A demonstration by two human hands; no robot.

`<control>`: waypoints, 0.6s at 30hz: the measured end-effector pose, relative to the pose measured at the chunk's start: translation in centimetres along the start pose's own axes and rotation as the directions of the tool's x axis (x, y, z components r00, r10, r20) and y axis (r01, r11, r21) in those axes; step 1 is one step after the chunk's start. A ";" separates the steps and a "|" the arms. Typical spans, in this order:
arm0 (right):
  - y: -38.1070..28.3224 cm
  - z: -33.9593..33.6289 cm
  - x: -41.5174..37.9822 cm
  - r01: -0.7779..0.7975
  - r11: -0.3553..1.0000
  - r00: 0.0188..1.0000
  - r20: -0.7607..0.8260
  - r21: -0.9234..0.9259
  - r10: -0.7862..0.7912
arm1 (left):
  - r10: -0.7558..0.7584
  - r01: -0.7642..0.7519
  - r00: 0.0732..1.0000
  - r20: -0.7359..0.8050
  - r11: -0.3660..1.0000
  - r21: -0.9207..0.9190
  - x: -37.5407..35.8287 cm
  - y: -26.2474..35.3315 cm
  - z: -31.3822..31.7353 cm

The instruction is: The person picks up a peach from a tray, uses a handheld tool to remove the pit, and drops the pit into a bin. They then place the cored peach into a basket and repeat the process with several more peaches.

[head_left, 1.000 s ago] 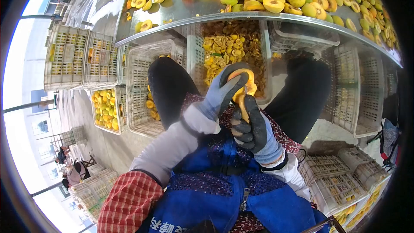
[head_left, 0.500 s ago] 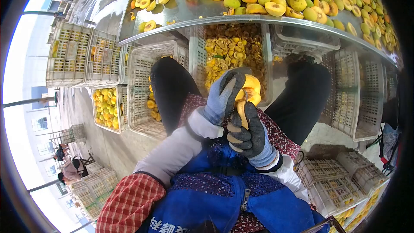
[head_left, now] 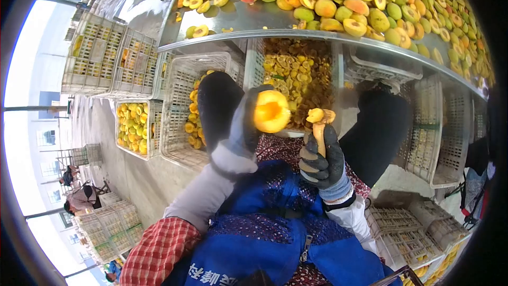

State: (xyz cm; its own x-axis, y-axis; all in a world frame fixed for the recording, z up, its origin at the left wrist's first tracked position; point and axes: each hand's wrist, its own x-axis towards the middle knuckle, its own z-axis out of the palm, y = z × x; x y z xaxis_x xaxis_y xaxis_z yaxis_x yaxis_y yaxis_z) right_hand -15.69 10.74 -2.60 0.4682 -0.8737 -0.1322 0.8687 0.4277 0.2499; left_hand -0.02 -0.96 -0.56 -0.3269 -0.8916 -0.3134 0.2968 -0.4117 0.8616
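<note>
From where I stand, the biggest thing is the shiny metal table (head_left: pixel 248 18), with a great heap of cut fruit (head_left: pixel 370 13) on it, green, yellow and orange. Below its edge is a big bin (head_left: pixel 337 82) full of yellow and brown scraps (head_left: pixel 288 69). A pale crate (head_left: pixel 170 100) with yellow fruit in it stands by the person's left leg (head_left: pixel 216 103).

The left hand (head_left: pixel 244 124), in a grey and dark glove, is closed on a fruit half (head_left: pixel 271 111). That half is in front of the near end of the bin, up off the lap. It is round and bright yellow-orange. Its cut side shows, and the middle has a deeper orange hollow. It looks wet and soft, and a bit blurry.

The right hand (head_left: pixel 323 164), in a dark glove with a blue cuff, is wrapped around a small tan handle (head_left: pixel 319 140) that points up. A lumpy yellow-brown bit (head_left: pixel 321 116) sits on top. I can't tell just what it is. The two hands are apart, and the bit does not touch the fruit half.
</note>
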 end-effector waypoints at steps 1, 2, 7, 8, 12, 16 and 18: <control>0.0 0.1 0.2 -0.015 0.999 1.000 0.027 0.029 0.014 | 0.166 -0.163 0.986 -0.008 0.978 0.128 0.0 0.8 -0.8; 0.2 0.2 0.4 -0.021 0.999 0.999 0.029 0.026 0.021 | 0.295 -0.299 0.952 0.076 0.953 0.054 -0.2 2.2 -2.1; 0.2 -1.2 1.0 -0.074 0.997 0.997 -0.018 -0.005 0.074 | 0.670 -0.231 0.713 -0.207 0.504 0.832 -1.4 7.3 -14.8; -0.1 -1.5 1.4 -0.061 0.998 0.994 -0.085 0.030 0.063 | 0.612 -0.016 0.782 -0.117 0.209 0.978 -1.4 7.4 -20.2; -0.3 0.4 1.9 -0.015 0.999 1.000 0.000 -0.038 0.015 | 0.384 0.304 0.864 -0.324 0.114 0.946 -1.1 9.2 -20.4; 0.0 0.7 2.9 -0.010 0.971 0.974 -0.222 -0.237 -0.045 | 0.481 -0.326 0.845 0.232 0.122 0.937 1.6 9.2 -5.7; 0.1 1.0 3.1 -0.003 0.952 0.985 -0.163 -0.305 -0.049 | 0.246 -0.440 0.895 0.372 0.355 0.825 3.0 6.6 -2.0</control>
State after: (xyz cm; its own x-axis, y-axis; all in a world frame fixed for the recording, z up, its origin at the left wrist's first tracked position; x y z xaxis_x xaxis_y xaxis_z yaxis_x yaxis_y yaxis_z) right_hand -14.27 7.82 -2.06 0.4452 -0.8440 -0.2991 0.8752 0.4808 -0.0542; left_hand 2.81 -6.73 3.39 -0.5533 -0.8292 0.0794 -0.4909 0.4017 0.7731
